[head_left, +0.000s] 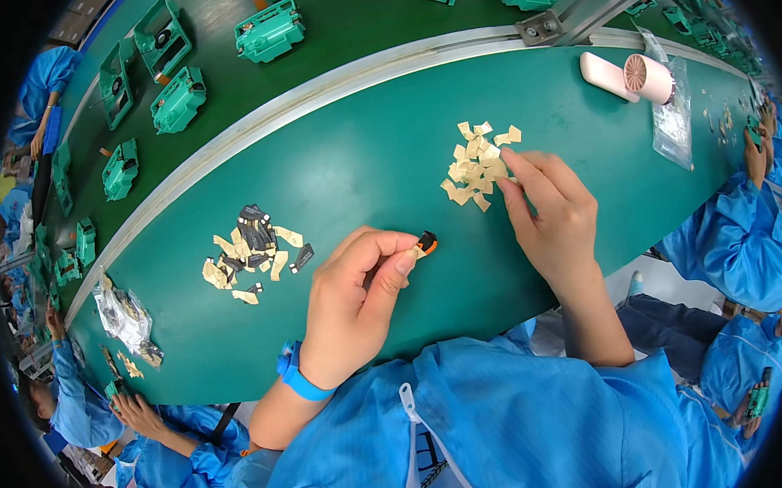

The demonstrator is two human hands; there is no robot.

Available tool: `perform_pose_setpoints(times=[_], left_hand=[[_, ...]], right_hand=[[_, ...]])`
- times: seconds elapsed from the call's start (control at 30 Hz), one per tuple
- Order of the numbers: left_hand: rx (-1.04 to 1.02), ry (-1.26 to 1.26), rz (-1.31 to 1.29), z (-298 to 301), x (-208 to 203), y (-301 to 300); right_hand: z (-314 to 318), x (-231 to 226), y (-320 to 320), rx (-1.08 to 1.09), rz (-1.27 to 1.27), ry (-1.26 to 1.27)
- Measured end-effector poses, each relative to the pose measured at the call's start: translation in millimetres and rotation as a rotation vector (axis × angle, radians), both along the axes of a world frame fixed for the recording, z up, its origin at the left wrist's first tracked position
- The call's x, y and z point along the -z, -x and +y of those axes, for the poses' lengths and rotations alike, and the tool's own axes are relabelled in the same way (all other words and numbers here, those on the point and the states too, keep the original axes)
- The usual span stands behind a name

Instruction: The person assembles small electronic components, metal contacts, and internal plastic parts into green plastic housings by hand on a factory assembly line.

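My left hand (358, 289) pinches a small black and orange flexible part (427, 242) between thumb and fingertips; a cream bit shows at its lower end. A blue band (302, 374) circles that wrist. My right hand (553, 206) is at the right edge of a pile of small cream paper-like pieces (470, 166). Its thumb and index finger are apart, with the fingertips at the pieces; nothing held shows between them. Left of my left hand lies a loose heap of small black strips with cream backing (256, 241).
A pink handheld dryer (628, 78) and a clear plastic bag (672, 118) lie at the right. Another bag (124, 321) lies at the left. Beyond a metal rail (315, 95), green plastic housings (268, 29) stand on a belt. Co-workers in blue sit on both sides.
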State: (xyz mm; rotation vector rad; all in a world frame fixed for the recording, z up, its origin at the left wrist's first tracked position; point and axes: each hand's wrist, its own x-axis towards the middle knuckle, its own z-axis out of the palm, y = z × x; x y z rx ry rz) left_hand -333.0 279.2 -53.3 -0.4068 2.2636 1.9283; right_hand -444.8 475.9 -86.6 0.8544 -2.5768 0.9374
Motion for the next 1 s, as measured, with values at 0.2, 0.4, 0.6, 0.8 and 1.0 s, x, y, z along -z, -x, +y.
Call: perform_pose_setpoints(times=[0.2,0.4,0.6,0.8,1.0], left_hand=[[0.021,0.041,0.024,6,-2,13],[0.100,0.045,0.097,15,-5,27],[0.228,0.148,0.124,22,-12,43],[0.256,0.216,0.091,22,-30,42],[0.345,0.320,0.109,36,-45,48]], right_hand=[[11,3,1,0.093,-0.258,0.093],[24,-8,5,0.082,-0.175,0.170],[23,-16,-24,-0.236,-1.065,0.553],[12,0,-29,-0.276,-1.358,0.843],[19,-6,-30,-0.262,-1.312,0.833]])
